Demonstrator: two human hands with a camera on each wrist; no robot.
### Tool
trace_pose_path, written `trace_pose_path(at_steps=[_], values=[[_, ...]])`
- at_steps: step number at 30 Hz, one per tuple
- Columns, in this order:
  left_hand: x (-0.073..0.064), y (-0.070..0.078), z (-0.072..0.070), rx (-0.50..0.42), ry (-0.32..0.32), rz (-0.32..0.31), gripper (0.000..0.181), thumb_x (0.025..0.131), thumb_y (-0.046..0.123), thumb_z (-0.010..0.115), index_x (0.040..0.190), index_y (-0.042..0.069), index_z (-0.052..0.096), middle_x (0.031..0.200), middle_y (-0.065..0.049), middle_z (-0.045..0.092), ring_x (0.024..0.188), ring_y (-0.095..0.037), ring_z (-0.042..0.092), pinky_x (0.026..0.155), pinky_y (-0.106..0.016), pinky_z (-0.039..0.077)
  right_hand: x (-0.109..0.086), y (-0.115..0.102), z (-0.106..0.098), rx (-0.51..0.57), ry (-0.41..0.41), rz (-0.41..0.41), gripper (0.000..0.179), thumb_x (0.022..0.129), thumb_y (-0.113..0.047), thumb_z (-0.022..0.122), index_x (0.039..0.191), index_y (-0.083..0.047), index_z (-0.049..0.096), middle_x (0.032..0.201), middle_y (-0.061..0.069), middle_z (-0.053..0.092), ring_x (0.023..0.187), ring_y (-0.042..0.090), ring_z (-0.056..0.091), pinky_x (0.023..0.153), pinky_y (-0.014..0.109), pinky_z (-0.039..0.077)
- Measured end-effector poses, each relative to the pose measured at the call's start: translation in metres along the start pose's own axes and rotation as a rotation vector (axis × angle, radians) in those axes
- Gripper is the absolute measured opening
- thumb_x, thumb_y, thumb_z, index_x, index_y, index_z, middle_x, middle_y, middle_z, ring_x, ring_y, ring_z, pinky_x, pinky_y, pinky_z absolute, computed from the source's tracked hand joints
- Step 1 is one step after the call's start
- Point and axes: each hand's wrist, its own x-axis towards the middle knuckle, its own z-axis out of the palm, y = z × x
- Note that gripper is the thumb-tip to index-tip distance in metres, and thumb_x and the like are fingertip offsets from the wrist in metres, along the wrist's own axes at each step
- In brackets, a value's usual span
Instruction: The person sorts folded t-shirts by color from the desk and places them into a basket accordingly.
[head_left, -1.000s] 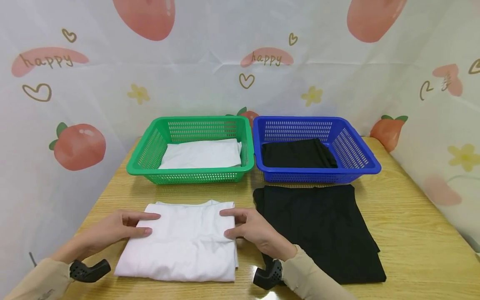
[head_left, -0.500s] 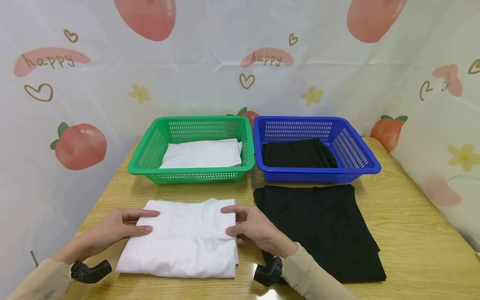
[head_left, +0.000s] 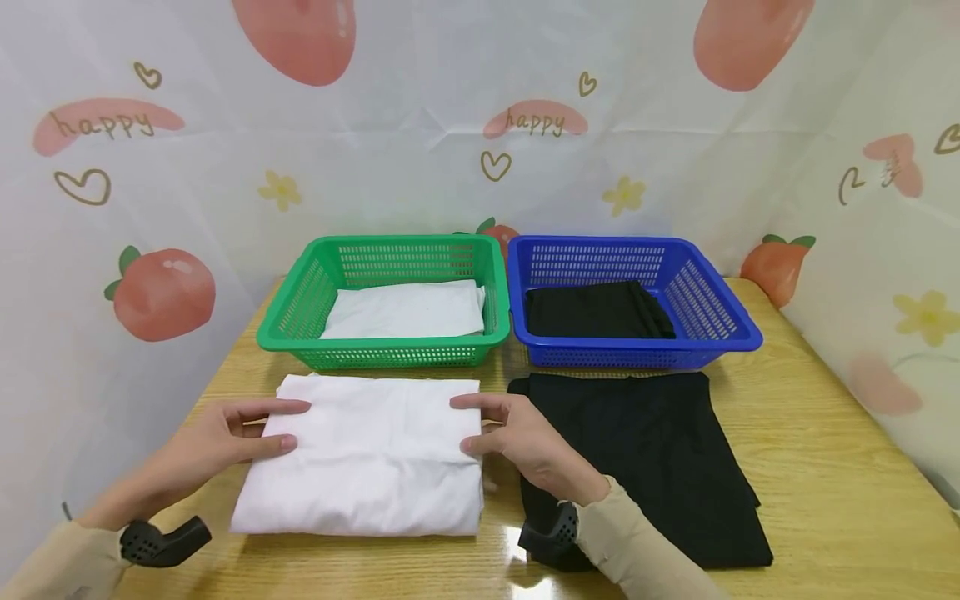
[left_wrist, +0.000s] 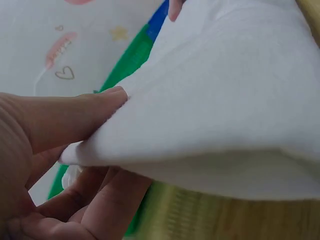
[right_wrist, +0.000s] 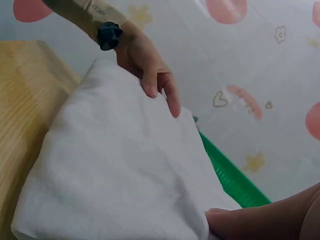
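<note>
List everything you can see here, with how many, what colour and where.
Green plastic basket: 1, green, back left of the table
Blue plastic basket: 1, blue, back right
Held cloth: 1, white, folded, between both hands
Cloth in the green basket: at least 1, white
Cloth in the blue basket: at least 1, black
Cloth on the table: at least 1, black, before the blue basket
Wood-grain table: 1, light brown, under the baskets
Printed backdrop: at least 1, white with fruit, flowers and hearts, behind
Wrist devices: 2, black, one per wrist
Sleeves: 2, beige, both forearms
Left hand: 1, gripping the held cloth's left edge
Right hand: 1, gripping its right edge
</note>
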Motion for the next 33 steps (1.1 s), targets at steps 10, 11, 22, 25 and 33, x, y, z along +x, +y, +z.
trace_pose_path(at_steps=[10,11,22,25,33], values=[[0.003,0.047,-0.021,0.131,0.094,0.142,0.047,0.091,0.027,0.074,0.136,0.019,0.061,0.138,-0.007,0.052,0.106,-0.019,0.064,0.083,-0.03,0.053,0.009,-0.058,-0.022,-0.11,-0.035,-0.117,0.045,0.085,0.004,0.074,0.128,-0.007,0.066,0.117,0.014,0.063,0.093,0.027,0.06,0.081,0.035,0.053],[0.006,0.053,-0.024,0.141,0.11,0.148,0.047,0.091,0.027,0.074,0.136,0.02,0.061,0.136,-0.006,0.054,0.106,-0.018,0.064,0.083,-0.029,0.053,0.013,-0.065,-0.024,-0.115,-0.028,-0.134,0.045,0.085,0.005,0.073,0.128,-0.007,0.066,0.115,0.014,0.064,0.093,0.026,0.06,0.081,0.035,0.053],[0.075,0.09,-0.059,0.04,0.185,0.143,0.059,0.091,0.038,0.072,0.142,0.016,0.053,0.148,-0.002,0.04,0.132,-0.019,0.039,0.087,-0.023,0.05,0.071,-0.124,-0.056,-0.079,0.046,-0.183,0.042,0.087,0.004,0.072,0.127,-0.008,0.067,0.108,0.014,0.058,0.092,0.025,0.053,0.09,0.042,0.047],[0.095,0.097,-0.067,-0.023,0.152,0.175,0.058,0.094,0.031,0.069,0.145,0.011,0.049,0.153,-0.005,0.032,0.139,-0.023,0.031,0.092,-0.024,0.047,0.088,-0.137,-0.064,-0.053,0.062,-0.175,0.041,0.088,0.007,0.07,0.127,-0.006,0.066,0.124,0.012,0.055,0.104,0.026,0.054,0.097,0.042,0.045],[0.128,0.108,-0.088,-0.214,0.151,0.189,0.046,0.094,0.019,0.069,0.138,0.013,0.058,0.14,-0.004,0.045,0.119,-0.014,0.049,0.086,-0.024,0.051,0.125,-0.155,-0.077,0.073,0.029,-0.129,0.045,0.089,0.014,0.064,0.132,0.001,0.061,0.147,0.011,0.039,0.129,0.021,0.045,0.097,0.034,0.047]])
